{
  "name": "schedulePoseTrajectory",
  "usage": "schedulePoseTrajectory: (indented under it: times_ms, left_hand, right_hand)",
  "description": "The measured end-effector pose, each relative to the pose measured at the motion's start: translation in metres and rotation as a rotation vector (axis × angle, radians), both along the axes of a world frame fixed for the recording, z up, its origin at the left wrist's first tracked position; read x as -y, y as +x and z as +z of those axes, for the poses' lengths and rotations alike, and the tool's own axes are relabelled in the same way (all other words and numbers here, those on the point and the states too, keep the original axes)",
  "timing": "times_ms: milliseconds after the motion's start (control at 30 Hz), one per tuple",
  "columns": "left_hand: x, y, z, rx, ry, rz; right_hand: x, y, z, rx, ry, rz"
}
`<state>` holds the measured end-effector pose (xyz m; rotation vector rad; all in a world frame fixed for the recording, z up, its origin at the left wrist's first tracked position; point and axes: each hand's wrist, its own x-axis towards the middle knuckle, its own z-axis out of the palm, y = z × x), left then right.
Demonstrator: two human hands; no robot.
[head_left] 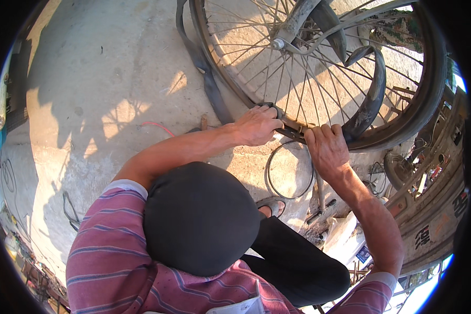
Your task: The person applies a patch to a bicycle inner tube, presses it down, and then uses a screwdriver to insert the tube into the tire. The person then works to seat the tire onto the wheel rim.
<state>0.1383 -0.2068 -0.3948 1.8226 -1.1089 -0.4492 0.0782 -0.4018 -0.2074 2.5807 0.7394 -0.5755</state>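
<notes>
A spoked bicycle wheel [298, 68] is in front of me, with a black tyre [438, 78] around its rim. My left hand [259, 125] is closed on the tyre at the wheel's near edge, and black rubber shows by its fingertips. A short way to the right, my right hand [327, 149] has its fingers curled over the same edge. A slack black inner tube [376, 86] loops across the spokes and runs down beside my right hand. Outside the wheel, a flat black rubber strip [206, 81] hangs down toward my left wrist. What lies under my fingers is hidden.
A thin black hoop [269, 172] lies below the wheel, near a sandalled foot [273, 206]. A red cord [159, 127] is on the concrete floor [115, 57] at left. Tools and clutter crowd the right, beside a large worn printed panel [434, 220].
</notes>
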Motion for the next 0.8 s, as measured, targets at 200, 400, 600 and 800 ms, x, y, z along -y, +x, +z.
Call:
schedulePoseTrajectory:
  times_ms: [200,400,600,800]
  left_hand:
    - [0.000,0.004,0.000,0.008,-0.014,0.013]
    - [0.003,0.004,0.002,0.015,0.066,0.007]
    - [-0.001,0.004,0.000,0.103,0.083,-0.037]
    - [-0.005,0.001,0.000,0.056,0.051,-0.044]
  right_hand:
    - [-0.008,0.000,-0.004,-0.042,-0.089,-0.096]
    - [-0.016,0.005,-0.008,-0.132,-0.191,-0.152]
    - [-0.021,0.005,-0.013,-0.177,-0.251,-0.207]
    - [-0.019,-0.002,0.027,0.056,0.303,-0.188]
